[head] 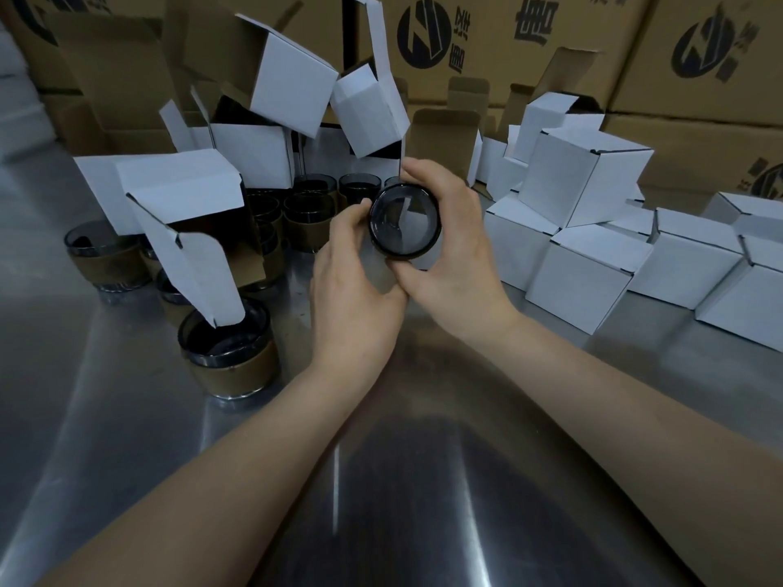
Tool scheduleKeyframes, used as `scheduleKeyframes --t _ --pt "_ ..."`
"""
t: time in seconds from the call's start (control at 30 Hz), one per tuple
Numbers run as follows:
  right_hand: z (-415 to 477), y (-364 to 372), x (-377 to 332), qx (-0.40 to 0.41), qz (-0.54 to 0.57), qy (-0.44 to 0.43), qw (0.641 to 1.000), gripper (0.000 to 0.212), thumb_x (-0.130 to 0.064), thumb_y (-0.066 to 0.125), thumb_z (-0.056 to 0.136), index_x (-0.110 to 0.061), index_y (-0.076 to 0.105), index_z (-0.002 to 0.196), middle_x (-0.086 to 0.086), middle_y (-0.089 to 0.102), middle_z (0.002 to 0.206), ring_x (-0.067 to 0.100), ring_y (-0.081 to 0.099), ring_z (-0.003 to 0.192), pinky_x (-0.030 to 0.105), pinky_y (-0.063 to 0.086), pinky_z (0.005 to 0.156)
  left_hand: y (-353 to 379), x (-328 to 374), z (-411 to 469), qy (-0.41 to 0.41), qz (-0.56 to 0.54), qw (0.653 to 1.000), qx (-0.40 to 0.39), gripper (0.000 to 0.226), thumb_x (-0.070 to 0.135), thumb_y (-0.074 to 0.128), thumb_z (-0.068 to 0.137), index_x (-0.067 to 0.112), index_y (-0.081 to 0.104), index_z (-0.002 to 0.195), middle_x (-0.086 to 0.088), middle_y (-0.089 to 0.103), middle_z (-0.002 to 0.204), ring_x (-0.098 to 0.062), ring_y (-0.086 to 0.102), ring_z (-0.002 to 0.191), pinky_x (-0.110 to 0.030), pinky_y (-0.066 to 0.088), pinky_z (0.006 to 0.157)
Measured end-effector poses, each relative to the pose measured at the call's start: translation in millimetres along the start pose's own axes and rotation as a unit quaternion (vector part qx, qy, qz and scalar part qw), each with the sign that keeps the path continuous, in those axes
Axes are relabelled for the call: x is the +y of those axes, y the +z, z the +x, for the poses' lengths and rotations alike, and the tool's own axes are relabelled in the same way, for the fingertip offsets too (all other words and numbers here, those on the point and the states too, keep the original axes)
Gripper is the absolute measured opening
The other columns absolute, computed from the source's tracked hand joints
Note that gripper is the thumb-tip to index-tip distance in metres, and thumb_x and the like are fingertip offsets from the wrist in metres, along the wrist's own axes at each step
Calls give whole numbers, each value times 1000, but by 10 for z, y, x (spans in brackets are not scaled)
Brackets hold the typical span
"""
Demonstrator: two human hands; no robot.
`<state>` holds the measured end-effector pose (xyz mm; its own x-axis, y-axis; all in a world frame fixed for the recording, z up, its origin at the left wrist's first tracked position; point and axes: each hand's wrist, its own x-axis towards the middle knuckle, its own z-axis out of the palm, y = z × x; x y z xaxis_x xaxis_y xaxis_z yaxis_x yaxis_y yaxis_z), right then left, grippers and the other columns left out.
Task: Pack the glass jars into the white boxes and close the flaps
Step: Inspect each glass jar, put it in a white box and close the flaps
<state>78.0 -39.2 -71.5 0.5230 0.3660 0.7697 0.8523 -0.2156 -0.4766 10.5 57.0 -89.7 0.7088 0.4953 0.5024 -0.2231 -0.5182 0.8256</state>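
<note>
I am holding one glass jar [404, 224] clear of the bench [127, 396] at centre, the right grip [449, 256] wrapping its wall from the right and below, the left grip [351, 281] pinching its left rim. Its long axis is pointing back at me, one round end facing the camera. I am judging the nearest open white box [182, 184] to be lying leftward, nearer the left grip.

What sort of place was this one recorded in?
Probably a warehouse packing station: a steel table, printed brown cartons stacked behind, closed white boxes on the right and glass jars awaiting packing.
</note>
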Motion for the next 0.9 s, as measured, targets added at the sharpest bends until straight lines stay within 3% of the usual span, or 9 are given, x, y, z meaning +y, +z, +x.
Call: scheduleKeyframes --t 0.2,0.3,0.4,0.47,0.53,0.63,0.77,0.9 --pt "41 5 48 -13 87 137 987 92 -16 83 70 -20 31 146 1 46 126 12 46 123 31 41 109 38 9 -32 4 -8 1000 -8 71 6 69 83 23 35 142 5 45 142 -8 38 134 -35 35 114" --pt "74 9 84 6 139 204 969 74 -18 82 70 -23 46 135 2 46 130 15 48 124 38 44 108 47 36 -42 -11 -28 999 21 63 16 70 85 20 36 138 3 40 137 -6 40 126 -27 37 108" --pt "77 16 92 28 230 240 943 54 -19 81 70 -26 53 116 0 59 119 12 60 112 38 53 95 47 72 -37 -44 -62 996 40 49 23 73 84 25 39 120 3 44 122 -8 51 107 -27 48 92" --pt "67 11 77 31 254 232 939 47 -17 81 74 -27 54 112 -8 61 112 1 61 105 26 54 86 44 92 -35 -71 -108 991 42 37 22 72 85 23 43 108 3 51 106 -2 57 90 -22 50 80" --pt "54 7 53 28 249 215 944 46 -15 80 77 -25 55 114 -11 59 112 0 59 108 32 56 86 39 116 -33 -87 -151 984 41 25 16 70 87 19 49 101 4 56 93 0 59 78 -20 52 73" --pt "39 -1 34 22 245 196 949 54 -5 79 77 -23 52 120 -11 54 116 2 60 107 38 59 82 30 145 -27 -123 -241 962 38 14 9 63 92 14 57 104 -2 65 94 -15 68 89 -27 57 80" --pt "40 -28 57 13 189 168 967 63 1 77 73 -31 48 120 -7 52 122 16 54 117 43 48 100 19 145 -21 -193 -340 920 -6 17 15 51 99 17 63 111 4 74 94 -10 71 93 -29 56 86" --pt "48 -22 47 6 184 156 970 42 -9 71 80 -33 58 112 -2 54 121 20 51 122 48 43 104 10 105 2 -238 -409 879 -51 23 25 50 100 18 64 116 4 74 107 -10 69 104 -33 50 95"
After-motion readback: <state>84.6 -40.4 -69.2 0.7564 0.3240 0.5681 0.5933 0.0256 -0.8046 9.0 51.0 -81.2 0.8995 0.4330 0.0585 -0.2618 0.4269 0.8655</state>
